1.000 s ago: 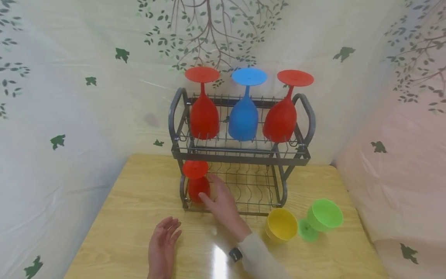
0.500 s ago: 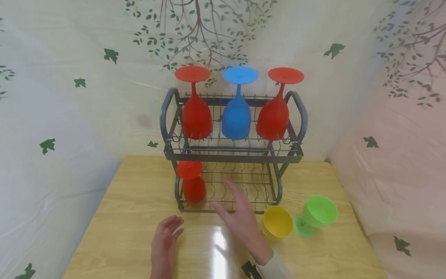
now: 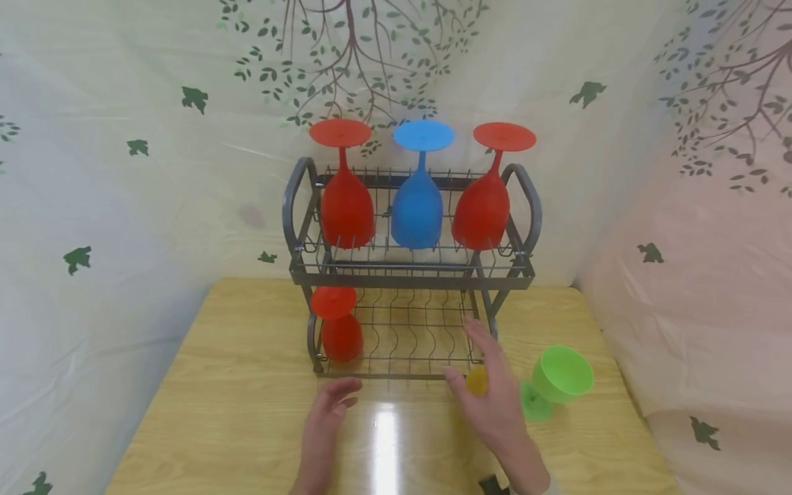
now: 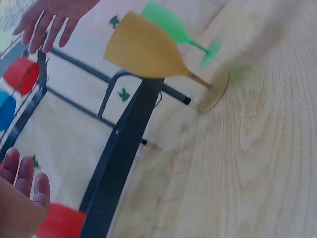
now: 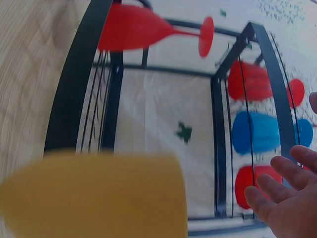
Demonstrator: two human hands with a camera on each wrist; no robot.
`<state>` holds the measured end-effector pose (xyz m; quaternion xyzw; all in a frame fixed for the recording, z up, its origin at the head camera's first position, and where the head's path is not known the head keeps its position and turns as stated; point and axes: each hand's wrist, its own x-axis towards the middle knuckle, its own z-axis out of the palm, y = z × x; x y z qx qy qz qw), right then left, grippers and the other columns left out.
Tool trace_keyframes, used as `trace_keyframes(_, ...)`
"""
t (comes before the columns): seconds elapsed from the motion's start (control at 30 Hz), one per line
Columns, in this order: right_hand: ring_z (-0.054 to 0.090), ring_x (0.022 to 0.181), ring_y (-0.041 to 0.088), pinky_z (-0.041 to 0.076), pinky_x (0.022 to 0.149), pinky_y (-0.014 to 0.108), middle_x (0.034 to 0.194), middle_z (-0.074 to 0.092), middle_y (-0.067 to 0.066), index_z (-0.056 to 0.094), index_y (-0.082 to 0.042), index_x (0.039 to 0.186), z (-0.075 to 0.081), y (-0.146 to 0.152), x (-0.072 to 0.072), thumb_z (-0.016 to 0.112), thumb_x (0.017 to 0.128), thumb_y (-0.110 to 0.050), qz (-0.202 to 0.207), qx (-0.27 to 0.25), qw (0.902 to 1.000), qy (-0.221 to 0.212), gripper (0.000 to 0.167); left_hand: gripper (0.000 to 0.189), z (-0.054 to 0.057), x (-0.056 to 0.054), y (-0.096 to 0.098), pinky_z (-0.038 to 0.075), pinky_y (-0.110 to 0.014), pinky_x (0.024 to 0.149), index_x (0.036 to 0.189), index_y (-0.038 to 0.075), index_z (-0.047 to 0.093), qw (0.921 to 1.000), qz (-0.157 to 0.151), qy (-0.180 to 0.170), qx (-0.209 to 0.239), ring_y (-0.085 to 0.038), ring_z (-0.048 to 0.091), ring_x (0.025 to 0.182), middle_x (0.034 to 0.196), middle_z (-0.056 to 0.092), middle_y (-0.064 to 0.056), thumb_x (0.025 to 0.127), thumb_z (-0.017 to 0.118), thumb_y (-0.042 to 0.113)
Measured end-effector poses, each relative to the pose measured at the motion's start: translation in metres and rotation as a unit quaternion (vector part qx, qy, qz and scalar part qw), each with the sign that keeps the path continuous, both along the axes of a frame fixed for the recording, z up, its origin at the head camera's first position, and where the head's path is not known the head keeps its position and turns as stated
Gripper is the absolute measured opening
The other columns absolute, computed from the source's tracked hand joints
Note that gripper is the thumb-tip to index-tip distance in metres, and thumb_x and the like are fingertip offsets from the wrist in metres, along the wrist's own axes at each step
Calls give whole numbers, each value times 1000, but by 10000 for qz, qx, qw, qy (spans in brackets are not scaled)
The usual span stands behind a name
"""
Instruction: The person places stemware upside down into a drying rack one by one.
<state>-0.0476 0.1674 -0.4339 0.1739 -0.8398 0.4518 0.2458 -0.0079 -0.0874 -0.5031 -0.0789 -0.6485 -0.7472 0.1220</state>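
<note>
My right hand hovers over the yellow wine goblet with thumb and fingers spread apart, hiding most of it. In the left wrist view the yellow goblet stands upright on its foot, with a gap between it and my right hand. My left hand holds nothing, its fingers loosely bent above the table in front of the rack. Nearest to it, a red goblet sits upside down at the left of the lower tier. Beyond the yellow one stands a green goblet, bowl up.
A dark two-tier dish rack stands on the wooden table. Its upper tier bears a red goblet, a blue goblet and another red goblet, all upside down. A leaf-printed cloth hangs behind.
My right hand has drawn away from the red goblet on the lower tier and moved right to the yellow goblet. My left hand has shifted slightly right. The view has turned slightly.
</note>
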Motion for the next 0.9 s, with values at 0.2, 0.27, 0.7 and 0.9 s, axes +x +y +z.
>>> trace_keyframes(0.2, 41, 146, 23, 27, 121, 22, 154, 50, 17, 52, -2, 148, -4, 31, 2, 79, 85, -6, -136, -80, 9986, 506, 69, 46, 5, -2, 20, 48, -26, 105, 133, -9, 55, 9929, -608, 924, -431, -15, 58, 126, 132, 61, -19, 89, 47, -19)
trace_keyframes(0.27, 43, 145, 23, 29, 120, 22, 152, 51, 19, 53, 0, 147, -6, 39, 2, 80, 85, -6, -218, -27, 9980, 592, 67, 50, 9, -3, 25, 48, -27, 107, 136, -5, 55, 9897, -724, 1011, -705, -16, 56, 128, 135, 59, -20, 88, 51, -19)
trace_keyframes(0.7, 42, 145, 22, 26, 121, 19, 151, 51, 23, 51, 3, 146, -12, 92, 2, 77, 89, -12, -672, 813, 9939, 319, 64, 71, 32, -6, 50, 41, -59, 112, 155, 29, 42, 9576, -1371, 117, -2533, -28, 46, 141, 157, 44, 6, 91, 71, 19)
trace_keyframes(0.9, 46, 142, 28, 26, 118, 16, 150, 53, 21, 54, 1, 145, -17, 109, 0, 77, 88, -8, -924, 863, 9914, 329, 62, 81, 44, -14, 64, 30, -68, 116, 161, 38, 29, 9266, -1973, -759, -3111, -30, 32, 151, 167, 29, 10, 93, 71, 44)
